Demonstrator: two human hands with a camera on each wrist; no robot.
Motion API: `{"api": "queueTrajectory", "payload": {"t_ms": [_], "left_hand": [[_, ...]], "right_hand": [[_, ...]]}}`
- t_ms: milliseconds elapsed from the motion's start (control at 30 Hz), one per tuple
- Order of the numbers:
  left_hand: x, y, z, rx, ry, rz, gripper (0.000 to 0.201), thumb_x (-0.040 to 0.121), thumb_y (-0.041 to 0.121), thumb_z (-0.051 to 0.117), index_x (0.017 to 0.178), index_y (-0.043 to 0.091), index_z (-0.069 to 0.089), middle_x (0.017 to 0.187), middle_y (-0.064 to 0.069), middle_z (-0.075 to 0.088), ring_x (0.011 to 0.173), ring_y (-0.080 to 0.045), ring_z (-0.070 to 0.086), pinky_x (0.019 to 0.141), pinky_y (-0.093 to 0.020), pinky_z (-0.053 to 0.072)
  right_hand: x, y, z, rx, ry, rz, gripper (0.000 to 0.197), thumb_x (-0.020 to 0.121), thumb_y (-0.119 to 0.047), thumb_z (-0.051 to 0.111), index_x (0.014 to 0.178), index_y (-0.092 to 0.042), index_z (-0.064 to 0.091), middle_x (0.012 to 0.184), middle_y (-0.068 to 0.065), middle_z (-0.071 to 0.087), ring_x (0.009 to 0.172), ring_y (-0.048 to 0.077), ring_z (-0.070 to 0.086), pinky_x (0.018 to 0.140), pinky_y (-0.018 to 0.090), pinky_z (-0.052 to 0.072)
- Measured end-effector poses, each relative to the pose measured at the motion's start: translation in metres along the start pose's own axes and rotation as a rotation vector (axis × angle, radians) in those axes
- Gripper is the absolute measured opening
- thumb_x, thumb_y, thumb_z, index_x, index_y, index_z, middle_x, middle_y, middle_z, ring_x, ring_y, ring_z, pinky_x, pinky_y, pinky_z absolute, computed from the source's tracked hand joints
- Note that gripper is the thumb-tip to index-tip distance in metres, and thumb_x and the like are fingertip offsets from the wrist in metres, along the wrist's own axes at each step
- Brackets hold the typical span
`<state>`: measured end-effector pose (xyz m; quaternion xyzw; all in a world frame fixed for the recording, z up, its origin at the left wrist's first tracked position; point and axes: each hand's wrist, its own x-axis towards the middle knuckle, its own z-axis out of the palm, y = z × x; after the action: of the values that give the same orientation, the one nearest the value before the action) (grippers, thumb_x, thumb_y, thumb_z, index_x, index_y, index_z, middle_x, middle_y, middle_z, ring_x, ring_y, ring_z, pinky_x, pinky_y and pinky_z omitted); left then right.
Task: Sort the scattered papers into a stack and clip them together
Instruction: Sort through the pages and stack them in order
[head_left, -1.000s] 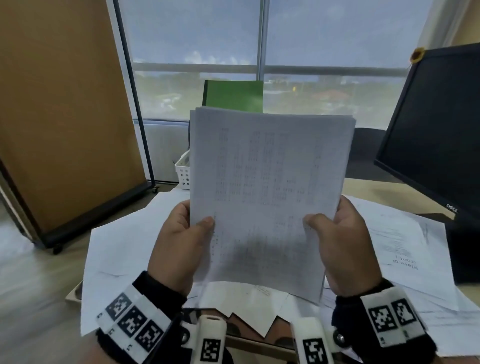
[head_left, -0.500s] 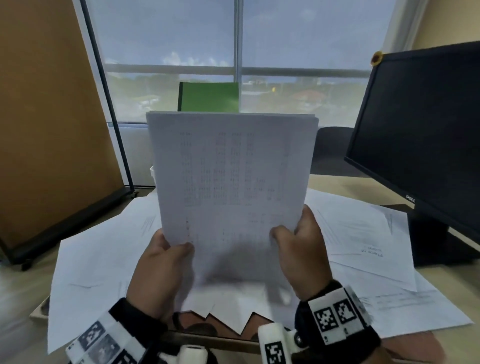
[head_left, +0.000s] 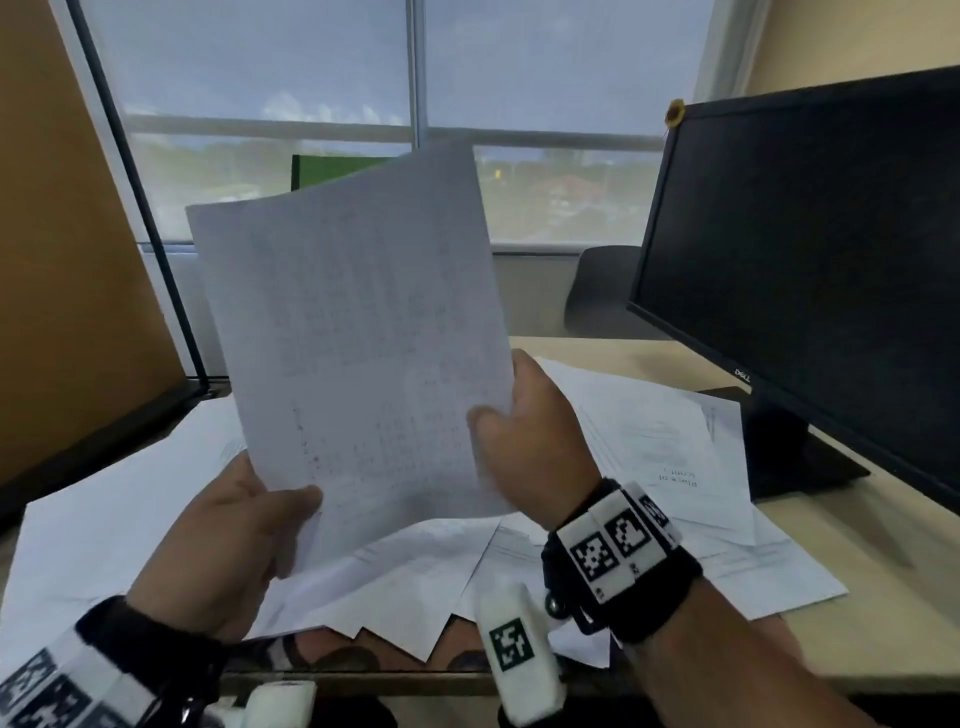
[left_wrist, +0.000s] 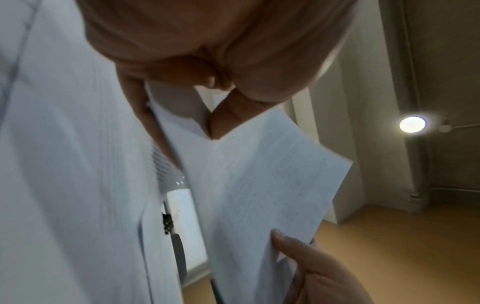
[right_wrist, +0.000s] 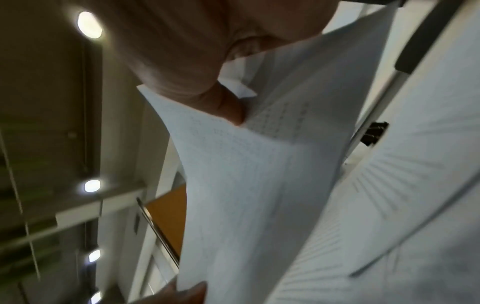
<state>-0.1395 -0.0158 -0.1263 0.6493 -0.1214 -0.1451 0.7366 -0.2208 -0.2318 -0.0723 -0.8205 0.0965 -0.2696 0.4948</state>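
Observation:
I hold a stack of white printed papers (head_left: 353, 332) up in front of me, tilted to the left. My left hand (head_left: 234, 545) grips its lower left corner, thumb on the front. My right hand (head_left: 530, 441) grips its right edge lower down, thumb on the front. In the left wrist view the stack (left_wrist: 265, 185) runs from my left hand (left_wrist: 207, 67) to the right thumb. In the right wrist view my right hand (right_wrist: 202, 67) pinches the stack (right_wrist: 246, 185). More loose papers (head_left: 649, 431) lie scattered on the desk below. A black binder clip (right_wrist: 375, 132) shows past the sheets.
A black monitor (head_left: 810, 260) stands at the right on the tan desk (head_left: 857, 597). A green folder (head_left: 322, 169) stands behind the papers by the window. An orange partition (head_left: 62, 286) is at the left. A dark chair back (head_left: 602, 291) sits beyond the desk.
The stack has tilted left from upright. My left hand dropped lower toward the corner and my right hand rose along the right edge. The view swung right.

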Motion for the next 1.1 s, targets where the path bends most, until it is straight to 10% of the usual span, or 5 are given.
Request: {"api": "queueTrajectory", "payload": {"t_ms": [167, 367, 567, 800, 1100], "left_hand": [[0.010, -0.010, -0.012, -0.118, 0.127, 0.011, 0.049, 0.099, -0.013, 0.044, 0.118, 0.024, 0.069, 0.110, -0.007, 0.080, 0.092, -0.031, 0.079, 0.084, -0.050, 0.060], [0.017, -0.022, -0.032, -0.293, 0.333, 0.093, 0.044, 0.096, -0.001, 0.053, 0.124, 0.029, 0.070, 0.121, -0.006, 0.077, 0.106, -0.039, 0.074, 0.091, -0.070, 0.053], [0.021, -0.035, -0.036, -0.447, 0.406, 0.168, 0.049, 0.103, -0.003, 0.048, 0.123, 0.037, 0.069, 0.122, 0.005, 0.077, 0.119, -0.040, 0.067, 0.093, -0.079, 0.044], [0.023, -0.037, -0.042, -0.497, 0.376, 0.184, 0.053, 0.103, -0.003, 0.047, 0.141, 0.033, 0.058, 0.134, 0.007, 0.071, 0.126, -0.035, 0.065, 0.102, -0.075, 0.043], [0.026, -0.043, -0.043, -0.475, 0.414, 0.211, 0.051, 0.104, -0.006, 0.044, 0.138, 0.030, 0.058, 0.119, 0.015, 0.077, 0.099, -0.009, 0.077, 0.066, -0.029, 0.063]], "right_hand": [[0.055, -0.005, -0.021, -0.428, -0.439, -0.040, 0.024, 0.098, -0.041, 0.057, 0.112, -0.022, 0.054, 0.105, -0.005, 0.067, 0.090, 0.019, 0.068, 0.076, 0.037, 0.058], [0.128, 0.044, -0.055, -1.469, -0.469, 0.004, 0.051, 0.095, -0.052, 0.060, 0.135, -0.022, 0.048, 0.134, 0.000, 0.060, 0.117, 0.026, 0.061, 0.091, 0.040, 0.052], [0.167, 0.071, -0.020, -1.306, -0.723, 0.193, 0.092, 0.064, -0.048, 0.092, 0.142, -0.026, 0.049, 0.143, -0.005, 0.054, 0.124, 0.022, 0.056, 0.103, 0.041, 0.048], [0.205, 0.073, 0.006, -1.203, -0.754, 0.160, 0.092, 0.072, -0.034, 0.089, 0.150, -0.018, 0.043, 0.148, -0.005, 0.053, 0.133, 0.020, 0.052, 0.108, 0.031, 0.040], [0.219, 0.099, 0.009, -1.177, -0.731, 0.176, 0.083, 0.062, -0.038, 0.095, 0.134, -0.031, 0.055, 0.120, -0.004, 0.062, 0.109, 0.021, 0.059, 0.093, 0.033, 0.048]]}}
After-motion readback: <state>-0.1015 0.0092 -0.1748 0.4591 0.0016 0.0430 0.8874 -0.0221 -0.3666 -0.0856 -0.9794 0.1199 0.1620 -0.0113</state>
